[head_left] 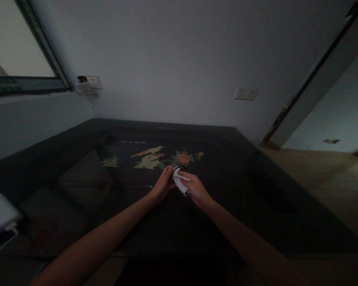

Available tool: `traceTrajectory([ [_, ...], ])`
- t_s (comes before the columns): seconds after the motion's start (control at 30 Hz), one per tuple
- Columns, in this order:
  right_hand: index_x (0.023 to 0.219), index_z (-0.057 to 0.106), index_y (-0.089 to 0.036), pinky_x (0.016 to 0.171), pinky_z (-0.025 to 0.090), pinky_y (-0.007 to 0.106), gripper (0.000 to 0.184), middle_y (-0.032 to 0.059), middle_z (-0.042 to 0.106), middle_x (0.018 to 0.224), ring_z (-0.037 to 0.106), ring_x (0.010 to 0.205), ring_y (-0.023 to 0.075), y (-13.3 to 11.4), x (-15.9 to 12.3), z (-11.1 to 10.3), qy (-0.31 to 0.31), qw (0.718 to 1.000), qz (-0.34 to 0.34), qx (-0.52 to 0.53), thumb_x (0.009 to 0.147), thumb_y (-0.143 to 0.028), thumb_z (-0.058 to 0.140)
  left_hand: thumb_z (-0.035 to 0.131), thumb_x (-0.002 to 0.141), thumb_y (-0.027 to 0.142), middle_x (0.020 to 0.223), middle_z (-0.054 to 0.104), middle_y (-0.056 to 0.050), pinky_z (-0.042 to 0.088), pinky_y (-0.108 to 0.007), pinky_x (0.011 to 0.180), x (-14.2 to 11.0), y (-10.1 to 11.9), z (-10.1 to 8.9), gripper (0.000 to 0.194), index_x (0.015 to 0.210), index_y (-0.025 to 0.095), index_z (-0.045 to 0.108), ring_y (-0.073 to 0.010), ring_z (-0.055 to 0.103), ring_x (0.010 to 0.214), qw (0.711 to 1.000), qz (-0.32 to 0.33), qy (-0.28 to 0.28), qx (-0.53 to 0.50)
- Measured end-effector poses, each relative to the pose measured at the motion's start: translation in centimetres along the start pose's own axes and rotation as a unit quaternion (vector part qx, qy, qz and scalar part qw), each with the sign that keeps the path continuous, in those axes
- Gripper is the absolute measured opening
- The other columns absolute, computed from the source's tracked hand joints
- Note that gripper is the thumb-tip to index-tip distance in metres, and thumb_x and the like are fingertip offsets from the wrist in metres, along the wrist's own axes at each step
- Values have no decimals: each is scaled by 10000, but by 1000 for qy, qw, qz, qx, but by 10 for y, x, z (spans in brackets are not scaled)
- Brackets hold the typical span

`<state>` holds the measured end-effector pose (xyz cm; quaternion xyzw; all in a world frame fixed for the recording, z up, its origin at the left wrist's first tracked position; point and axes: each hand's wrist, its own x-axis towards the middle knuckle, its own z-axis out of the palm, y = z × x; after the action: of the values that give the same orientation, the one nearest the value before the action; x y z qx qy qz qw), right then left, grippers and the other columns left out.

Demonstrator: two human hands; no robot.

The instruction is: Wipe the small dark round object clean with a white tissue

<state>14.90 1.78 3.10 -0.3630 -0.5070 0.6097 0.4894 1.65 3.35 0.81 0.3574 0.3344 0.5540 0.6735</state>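
1. Cloth (181, 185), white and crumpled, right in the middle of the action, pinched between the thumb and fingers of the right hand (198, 191)!
2. Facing it, the left hand (162, 186) has its fingers closed on a small dark, shiny object (179, 166); too dim to tell what that is.
3. Cloth meets object here, the two touching between the hands, both forearms reaching in from the near side.
4. All of it over the dark table (235, 178); whether the object rests on that surface, I cannot tell.
5. Just beyond the fingers, a colourful picture: pale bird (152, 151) to the left, orange flower (183, 158) right behind the object.
6. Far left, a white device (1, 216) with its cable (2, 247).
7. And on the wall (167, 59), sockets (245, 93) to the right!
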Motion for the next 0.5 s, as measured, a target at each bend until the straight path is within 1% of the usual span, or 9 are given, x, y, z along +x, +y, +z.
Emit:
traceTrajectory([
  [0.07, 1002, 723, -158, 834, 471, 330, 298, 75, 731, 991, 656, 920, 212, 0, -2, 0, -19, 991, -48, -120, 745, -194, 577, 698, 714, 542, 973, 596, -28, 528, -293, 697, 0, -1, -1, 479, 1046, 225, 560, -168, 580, 835, 1000, 7, 5, -1],
  [0.13, 1097, 690, -154, 857, 478, 345, 385, 89, 725, 1043, 659, 968, 225, -2, -4, 0, -57, 958, -95, -264, 767, -97, 501, 697, 716, 542, 970, 603, -27, 521, -281, 705, 1, -2, -3, 487, 1058, 226, 553, -167, 584, 839, 1000, 12, 10, -4],
  [0.17, 1139, 670, -147, 872, 480, 347, 437, 102, 718, 1074, 658, 993, 229, -3, -5, -1, -74, 932, -115, -335, 762, -50, 472, 696, 716, 543, 962, 607, -26, 516, -271, 709, 2, -3, -4, 486, 1054, 224, 553, -164, 586, 836, 1000, 14, 12, -5],
  [0.23, 1188, 640, -128, 914, 476, 351, 494, 132, 695, 1139, 648, 1050, 237, -6, -8, -2, -94, 870, -144, -462, 756, 8, 442, 688, 721, 551, 938, 609, -21, 507, -254, 700, 3, -4, -5, 478, 1042, 221, 558, -155, 585, 817, 1000, 14, 11, -1],
  [0.33, 1214, 616, -100, 990, 455, 368, 424, 162, 662, 1201, 622, 1116, 240, -9, -8, -7, -124, 760, -188, -609, 834, -24, 444, 688, 722, 551, 934, 606, -19, 503, -237, 643, 3, -5, -5, 472, 1044, 228, 565, -154, 583, 801, 1000, 11, 3, 15],
  [0.4, 1228, 605, -86, 1038, 428, 382, 386, 171, 654, 1210, 598, 1158, 243, -10, -6, -9, -136, 690, -223, -675, 878, -57, 444, 707, 710, 533, 957, 607, -26, 506, -237, 618, 2, -3, -2, 472, 1044, 231, 566, -157, 584, 805, 1000, 8, -1, 16],
  [0.43, 1230, 603, -76, 1057, 414, 387, 378, 179, 653, 1209, 585, 1177, 247, -10, -5, -10, -134, 665, -238, -696, 887, -63, 445, 718, 703, 521, 969, 607, -29, 510, -239, 613, 1, -2, -1, 470, 1040, 231, 566, -158, 585, 808, 1000, 7, -1, 13],
  [0.47, 1230, 603, -65, 1072, 400, 392, 374, 187, 650, 1211, 570, 1197, 253, -10, -4, -10, -129, 647, -249, -709, 890, -61, 446, 725, 699, 510, 977, 607, -32, 513, -242, 612, 0, -1, 1, 465, 1033, 229, 566, -157, 585, 810, 1000, 5, 0, 10],
  [0.5, 1226, 604, -53, 1082, 391, 395, 371, 195, 646, 1213, 558, 1211, 259, -9, -4, -10, -122, 638, -256, -716, 890, -59, 447, 728, 699, 499, 981, 607, -34, 516, -244, 613, -1, 0, 3, 456, 1028, 227, 567, -157, 584, 811, 1000, 3, 2, 8],
])
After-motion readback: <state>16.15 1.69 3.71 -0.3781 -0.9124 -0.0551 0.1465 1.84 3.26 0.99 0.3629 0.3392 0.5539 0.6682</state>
